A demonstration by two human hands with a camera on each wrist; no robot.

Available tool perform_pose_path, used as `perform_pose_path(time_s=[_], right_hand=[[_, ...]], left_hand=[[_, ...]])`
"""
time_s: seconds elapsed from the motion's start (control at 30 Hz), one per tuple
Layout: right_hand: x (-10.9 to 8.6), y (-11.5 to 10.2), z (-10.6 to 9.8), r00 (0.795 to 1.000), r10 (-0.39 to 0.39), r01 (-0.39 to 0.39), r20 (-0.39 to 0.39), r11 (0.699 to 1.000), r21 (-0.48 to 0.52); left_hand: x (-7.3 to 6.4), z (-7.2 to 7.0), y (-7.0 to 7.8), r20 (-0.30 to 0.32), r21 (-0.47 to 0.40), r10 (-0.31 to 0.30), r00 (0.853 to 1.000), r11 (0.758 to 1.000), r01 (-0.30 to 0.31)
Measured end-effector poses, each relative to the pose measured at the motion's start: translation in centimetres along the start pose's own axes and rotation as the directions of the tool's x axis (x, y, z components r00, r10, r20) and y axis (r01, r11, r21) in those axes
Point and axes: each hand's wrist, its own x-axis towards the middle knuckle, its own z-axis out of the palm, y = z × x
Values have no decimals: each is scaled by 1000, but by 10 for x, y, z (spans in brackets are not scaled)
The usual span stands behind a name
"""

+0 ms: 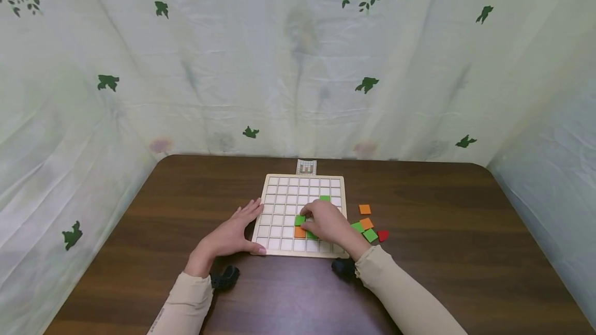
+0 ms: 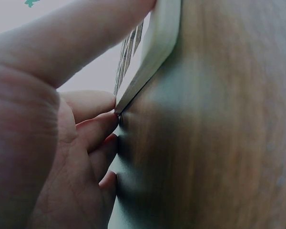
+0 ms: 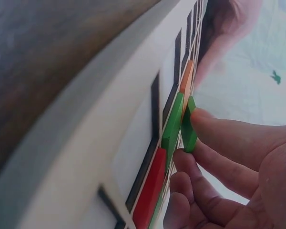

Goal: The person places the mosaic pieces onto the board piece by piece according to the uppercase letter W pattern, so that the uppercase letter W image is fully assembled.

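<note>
A square wooden board (image 1: 278, 219) with a grid of white cells lies on the table. My left hand (image 1: 229, 234) rests at its left side, fingers extended against the edge and thumb on the near-left corner. Over the board, my right hand (image 1: 331, 224) pinches a green square tile (image 3: 188, 128) between thumb and fingers, tilted beside the tiles in the grid. Among those are an orange tile (image 1: 300, 232), another green tile (image 3: 173, 125) and a red tile (image 3: 151, 191). A green tile (image 1: 325, 198) also sits farther up the board. The right hand hides some cells in the head view.
Loose tiles lie right of the board: orange tiles (image 1: 364, 209), green tiles (image 1: 370, 235) and a red piece (image 1: 383, 235). A small printed card (image 1: 306, 167) lies behind the board. A leaf-patterned curtain (image 1: 298, 66) hangs beyond the brown table (image 1: 442, 221).
</note>
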Motion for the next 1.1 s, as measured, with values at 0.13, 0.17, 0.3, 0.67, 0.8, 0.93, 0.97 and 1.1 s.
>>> perform_pose_path(time_s=[0.13,0.17,0.3,0.67,0.8,0.93,0.97,1.1], right_hand=[[0,0,-1,1000,1,-1,5,1000,-2],[1,0,-1,1000,0,0,5,1000,-2],[2,1,-1,1000,1,-1,4,1000,-10],[3,4,-1,1000,-5,5,7,1000,-4],[3,6,-1,1000,5,-5,2,1000,-7],[-1,10,-5,1000,10,-10,-4,999,38],[-2,11,-6,1000,10,-9,-9,998,58],[-9,16,-14,999,12,-8,-41,994,107]], left_hand=[[1,1,-1,-3,4,2,1000,1000,-2],[1,1,-1,-4,6,-1,1000,1000,1],[1,1,-1,-3,4,2,1000,1000,-2],[2,-1,0,7,9,-10,1000,1000,10],[3,0,0,11,-2,-15,1000,1000,15],[3,1,-1,7,-1,-10,1000,1000,10],[3,1,-1,7,-2,-11,1000,1000,11],[3,1,-1,6,-4,-10,1000,1000,10]])
